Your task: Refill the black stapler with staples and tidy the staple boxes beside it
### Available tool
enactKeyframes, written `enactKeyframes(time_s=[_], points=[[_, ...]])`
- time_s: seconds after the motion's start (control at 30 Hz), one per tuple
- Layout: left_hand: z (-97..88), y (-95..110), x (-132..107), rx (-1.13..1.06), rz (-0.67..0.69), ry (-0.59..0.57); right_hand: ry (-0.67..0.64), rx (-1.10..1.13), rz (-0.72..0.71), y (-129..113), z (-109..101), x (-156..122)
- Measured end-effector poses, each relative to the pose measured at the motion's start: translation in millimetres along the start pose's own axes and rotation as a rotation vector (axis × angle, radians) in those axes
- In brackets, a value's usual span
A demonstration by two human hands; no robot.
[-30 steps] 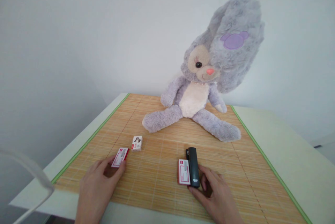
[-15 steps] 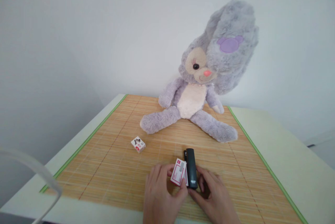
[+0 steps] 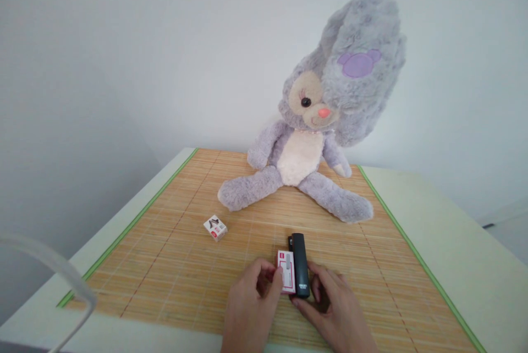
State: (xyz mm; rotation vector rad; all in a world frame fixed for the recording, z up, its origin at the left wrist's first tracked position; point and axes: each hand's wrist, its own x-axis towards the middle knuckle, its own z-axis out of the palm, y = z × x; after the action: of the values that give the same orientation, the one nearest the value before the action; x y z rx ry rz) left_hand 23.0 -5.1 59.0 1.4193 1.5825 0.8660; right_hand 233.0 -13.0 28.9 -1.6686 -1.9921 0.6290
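Head view
Left hand: the left hand (image 3: 251,304) comes in over the near edge of the counter (image 3: 457,254). Its grip is narrow, with the thumb lying on the near end of the staple box (image 3: 287,270) and the fingers curled at the box's left side.
Right hand: the right hand (image 3: 335,314) is just right of the left one. Its grip is closed about the near end of the black stapler (image 3: 301,264), thumb tip under the near corner.
Staple box: red and white, flat on the bamboo mat (image 3: 181,265) near the middle of the near edge, its long side touching the stapler's left side.
Black stapler: lies flat, pointing toward the far edge.
Small box (image 3: 215,227): alone on the mat, well to the left of the hands.
Plush rabbit (image 3: 307,149): grey, sits at the far edge against the wall, legs spread.
White cable (image 3: 61,273): blurred, at the near left corner.
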Motion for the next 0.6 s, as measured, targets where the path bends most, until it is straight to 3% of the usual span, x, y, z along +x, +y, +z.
enactKeyframes(time_s=[0.43, 0.5, 0.6], points=[[2.2, 3.8, 0.3, -0.007, 0.012, -0.014, -0.007, 0.036, 0.062, -10.6, 0.5, 1.1], [-4.6, -0.7, 2.0, 0.029, 0.057, 0.044, 0.002, 0.038, 0.055, -10.2, 1.0, 1.0], [-30.0, -12.7, 10.2, 0.173, 0.219, 0.302, 0.014, 0.034, 0.044, -9.4, 1.2, 0.9]])
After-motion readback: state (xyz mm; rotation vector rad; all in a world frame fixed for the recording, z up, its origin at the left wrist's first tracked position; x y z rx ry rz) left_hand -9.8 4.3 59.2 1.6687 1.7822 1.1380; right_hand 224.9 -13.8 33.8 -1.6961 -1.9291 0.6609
